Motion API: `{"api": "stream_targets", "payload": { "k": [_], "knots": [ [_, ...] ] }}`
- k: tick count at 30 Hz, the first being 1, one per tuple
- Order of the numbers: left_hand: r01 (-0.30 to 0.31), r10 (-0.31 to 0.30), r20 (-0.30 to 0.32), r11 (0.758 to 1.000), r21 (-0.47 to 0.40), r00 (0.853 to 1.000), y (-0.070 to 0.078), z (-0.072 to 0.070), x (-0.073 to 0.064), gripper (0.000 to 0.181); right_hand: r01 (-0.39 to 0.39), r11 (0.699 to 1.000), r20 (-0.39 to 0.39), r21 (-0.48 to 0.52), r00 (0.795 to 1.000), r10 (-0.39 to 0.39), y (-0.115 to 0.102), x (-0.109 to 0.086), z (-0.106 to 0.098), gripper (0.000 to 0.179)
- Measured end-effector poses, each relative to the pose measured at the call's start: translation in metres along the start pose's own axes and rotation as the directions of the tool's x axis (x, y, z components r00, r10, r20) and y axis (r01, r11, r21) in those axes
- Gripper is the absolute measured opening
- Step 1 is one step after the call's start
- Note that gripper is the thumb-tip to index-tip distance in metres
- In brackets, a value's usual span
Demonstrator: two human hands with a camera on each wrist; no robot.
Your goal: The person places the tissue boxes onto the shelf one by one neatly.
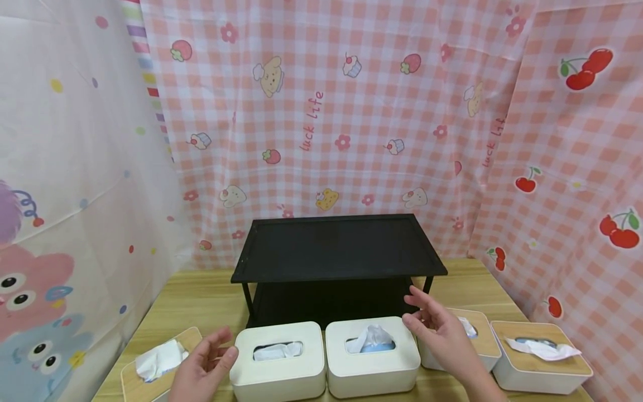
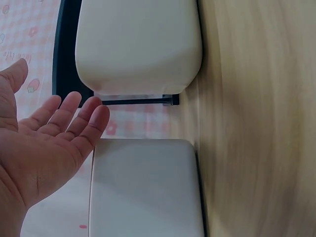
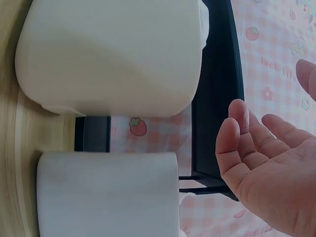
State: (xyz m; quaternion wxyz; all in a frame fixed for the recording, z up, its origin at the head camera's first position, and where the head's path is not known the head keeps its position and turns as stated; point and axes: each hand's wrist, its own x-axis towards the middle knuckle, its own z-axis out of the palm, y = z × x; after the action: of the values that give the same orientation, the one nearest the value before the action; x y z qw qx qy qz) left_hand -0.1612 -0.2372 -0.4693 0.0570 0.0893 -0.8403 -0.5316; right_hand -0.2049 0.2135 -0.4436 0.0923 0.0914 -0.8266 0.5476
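Head view, cream boxes: we see a left cream box [image 1: 278, 371] and a right cream box [image 1: 373, 365] side by side at the near centre of the wooden table [image 1: 201, 298], white tissue [image 1: 278, 352] showing in both slots.
Left hand [image 1: 205, 360]: released, fingers loosely bent, just beside the left cream box's left side; we cannot tell whether it touches.
Right hand [image 1: 442, 335]: likewise released, by the right cream box's right side; contact, we cannot tell.
Wood-lidded boxes [image 1: 487, 340]: we count one at near left, tilted, and two at near right.
Black rack [image 1: 339, 248]: beyond the cream boxes.
Pink checked curtain [image 1: 301, 184]: far side and right.
White curtain [image 1: 100, 167]: left, with cartoon figures.
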Motion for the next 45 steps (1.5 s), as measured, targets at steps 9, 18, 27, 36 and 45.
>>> {"api": "stream_targets", "payload": {
  "k": [9, 18, 27, 36, 45],
  "knots": [
    [-0.002, 0.002, 0.005, 1.000, 0.016, 1.000, 0.001, 0.006, -0.002, 0.064, -0.062, 0.998, 0.060, 0.001, 0.996, 0.062, -0.003, -0.002, 0.009, 0.064],
    [0.061, -0.062, 0.015, 0.997, 0.049, 0.998, 0.003, 0.008, -0.001, 0.071, -0.075, 0.997, 0.107, 0.034, 0.992, 0.071, -0.009, -0.005, 0.016, 0.062],
    [0.075, -0.076, 0.017, 0.996, 0.038, 0.997, 0.000, 0.008, -0.001, 0.071, -0.025, 0.996, 0.146, 0.081, 0.989, 0.013, -0.009, -0.007, 0.027, 0.057],
    [0.080, -0.081, 0.019, 0.996, 0.047, 0.997, -0.002, 0.008, -0.002, 0.072, -0.100, 0.992, 0.187, 0.082, 0.979, 0.083, -0.011, -0.010, 0.039, 0.060],
    [0.087, -0.088, 0.024, 0.995, 0.049, 0.996, -0.005, 0.009, -0.003, 0.074, -0.121, 0.989, 0.239, 0.086, 0.966, 0.098, -0.012, -0.014, 0.048, 0.061]
  ]
}}
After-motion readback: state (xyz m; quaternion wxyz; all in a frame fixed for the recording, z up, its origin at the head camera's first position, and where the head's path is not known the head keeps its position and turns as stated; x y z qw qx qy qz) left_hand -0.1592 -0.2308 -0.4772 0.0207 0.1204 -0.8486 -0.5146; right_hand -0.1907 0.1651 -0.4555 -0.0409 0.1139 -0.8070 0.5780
